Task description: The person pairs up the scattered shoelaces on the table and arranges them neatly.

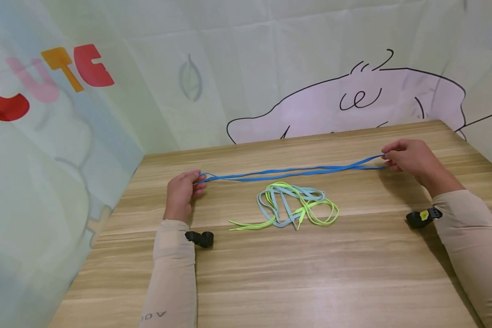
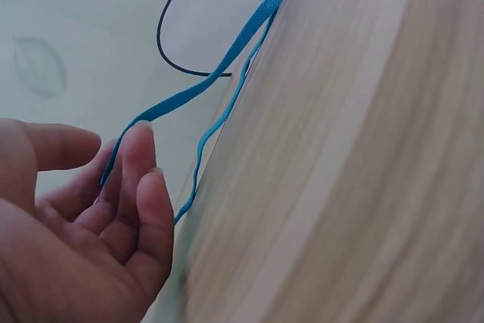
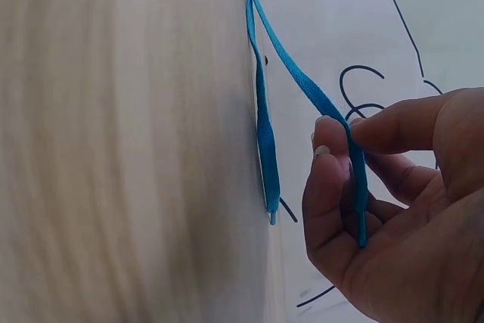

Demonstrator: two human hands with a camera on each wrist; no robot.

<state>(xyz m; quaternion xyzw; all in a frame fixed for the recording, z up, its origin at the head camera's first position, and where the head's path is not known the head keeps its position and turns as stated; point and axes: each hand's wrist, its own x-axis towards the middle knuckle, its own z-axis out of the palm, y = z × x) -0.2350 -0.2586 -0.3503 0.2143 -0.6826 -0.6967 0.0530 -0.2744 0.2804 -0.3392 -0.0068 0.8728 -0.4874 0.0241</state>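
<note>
A flat blue shoelace (image 1: 344,167) stretches doubled from hand to hand, its two strands crossing near the right side. My left hand (image 1: 181,193) holds the looped end; in the left wrist view the lace (image 2: 178,100) runs in among the curled fingers while the thumb stands apart. Between thumb and fingertips, my right hand (image 3: 386,179) pinches one strand just above its tipped end. The other tipped end (image 3: 266,164) hangs free beside that hand in the right wrist view. Nearer to me, a lime-green shoelace (image 1: 248,225) and a pale blue shoelace (image 1: 311,196) lie loosely tangled together.
A wood-grain table (image 1: 270,273) spreads under both arms. Its far edge meets a printed cloth backdrop (image 1: 229,68) with cartoon line drawings. Each sleeve has a black camera (image 1: 205,239) strapped at the wrist.
</note>
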